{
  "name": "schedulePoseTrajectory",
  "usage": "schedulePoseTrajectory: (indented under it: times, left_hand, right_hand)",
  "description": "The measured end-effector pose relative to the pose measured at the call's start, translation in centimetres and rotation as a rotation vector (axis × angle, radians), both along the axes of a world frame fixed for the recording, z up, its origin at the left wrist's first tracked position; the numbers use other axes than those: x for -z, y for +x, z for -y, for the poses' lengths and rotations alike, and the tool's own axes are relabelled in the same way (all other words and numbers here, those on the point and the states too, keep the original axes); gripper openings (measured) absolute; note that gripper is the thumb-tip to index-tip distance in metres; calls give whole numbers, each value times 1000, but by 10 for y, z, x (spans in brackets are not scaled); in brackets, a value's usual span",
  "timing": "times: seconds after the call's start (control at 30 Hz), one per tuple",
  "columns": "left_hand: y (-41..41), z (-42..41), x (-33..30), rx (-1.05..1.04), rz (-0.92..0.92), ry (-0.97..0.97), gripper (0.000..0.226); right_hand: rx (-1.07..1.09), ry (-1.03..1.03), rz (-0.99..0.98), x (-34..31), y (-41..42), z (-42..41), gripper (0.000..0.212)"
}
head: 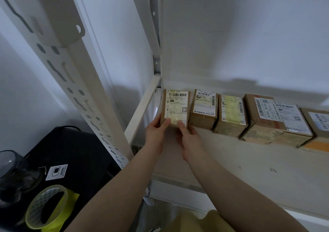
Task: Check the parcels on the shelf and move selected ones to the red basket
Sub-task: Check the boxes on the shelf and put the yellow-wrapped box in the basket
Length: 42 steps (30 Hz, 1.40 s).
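The leftmost parcel (175, 107) — a small brown cardboard box faced with a white barcoded label under glossy yellowed tape — is held at its lower edge by both hands: the left hand (155, 130) is curled round its lower left corner, thumb laid on the label, and the right hand (188, 137) pinches its lower right edge, thumb on the tape. The box stands at the left end of the white shelf board (231, 157), just beside a row of four or five similar cardboard parcels (231, 116), their corners scuffed and labels facing up. A white perforated metal upright (74, 82) frames the shelf on the left; below it a roll of clear tape on a yellow core (48, 208) lies on a black surface (74, 151) — a red basket is not in view
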<state>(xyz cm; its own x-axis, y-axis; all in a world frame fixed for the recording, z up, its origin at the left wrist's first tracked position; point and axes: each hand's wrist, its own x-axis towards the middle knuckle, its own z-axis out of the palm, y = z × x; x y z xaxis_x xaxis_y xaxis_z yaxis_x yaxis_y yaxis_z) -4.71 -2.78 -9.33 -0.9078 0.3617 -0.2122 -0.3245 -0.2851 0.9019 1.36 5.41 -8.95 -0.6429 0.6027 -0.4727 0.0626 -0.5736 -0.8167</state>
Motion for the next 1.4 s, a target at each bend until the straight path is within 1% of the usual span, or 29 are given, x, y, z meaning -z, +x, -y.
schedulePoseTrajectory:
  times: [0.3,0.73,0.83,1.0,1.07,1.17,1.4]
  left_hand:
    - [-2,-1,3,0,-1,9,39]
    - [-1,-1,1,-15,-7,-43,39]
    - [-1,-3,-2,-36,-8,-73,40]
    - [-3,-8,-7,-78,-2,-103,39]
    - [-4,-12,-10,-90,13,-110,38]
    - [-6,-17,-15,-98,35,-119,32]
    - [-12,-27,-23,-85,54,-177,31]
  right_hand:
    - [-13,29,4,4,-1,-2,47]
    - [-17,37,36,5,-3,-4,47]
    - [-3,18,62,2,-6,-3,48]
    - [11,-36,114,-8,-13,-5,42]
    - [29,-48,142,-9,-18,-6,46]
    - [34,-85,180,-11,-28,-7,59]
    - [59,-98,259,-18,-42,-10,68]
